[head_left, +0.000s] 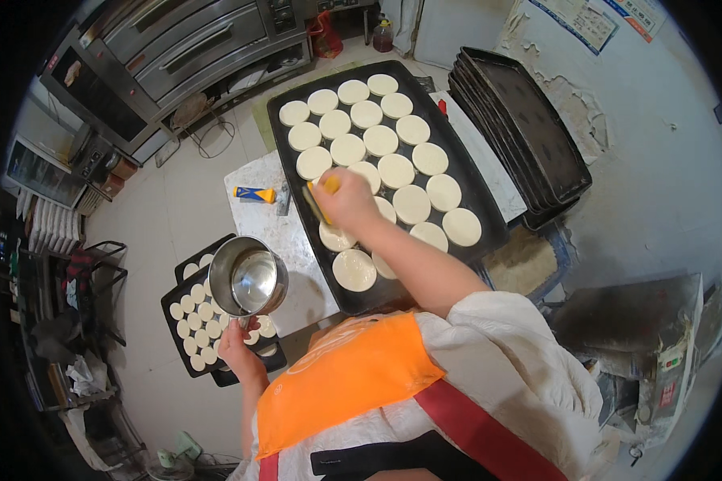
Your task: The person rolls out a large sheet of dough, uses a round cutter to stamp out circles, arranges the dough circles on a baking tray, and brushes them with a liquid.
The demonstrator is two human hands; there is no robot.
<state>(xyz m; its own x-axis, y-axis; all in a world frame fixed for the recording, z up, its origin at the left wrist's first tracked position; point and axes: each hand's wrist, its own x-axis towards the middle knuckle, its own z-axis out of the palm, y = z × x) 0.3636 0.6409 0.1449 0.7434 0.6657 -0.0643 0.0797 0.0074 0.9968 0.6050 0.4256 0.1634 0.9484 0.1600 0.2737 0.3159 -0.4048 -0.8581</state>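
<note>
My right hand grips a yellow-handled brush over the left side of a large black baking tray. Rows of flat, pale dough rounds fill the tray. The nearest round at the left looks wet and shiny, as does the one just behind it. Low on the left, my left hand is closed round the handle of a steel saucepan, held beside the table. Clear-looking liquid shows in the pan. My fist and forearm hide some of the rounds.
A scraper with a blue and yellow handle lies on the white table. Smaller trays of rounds stand lower at left. Stacked black trays lean by the right wall. A steel oven stands at the back left.
</note>
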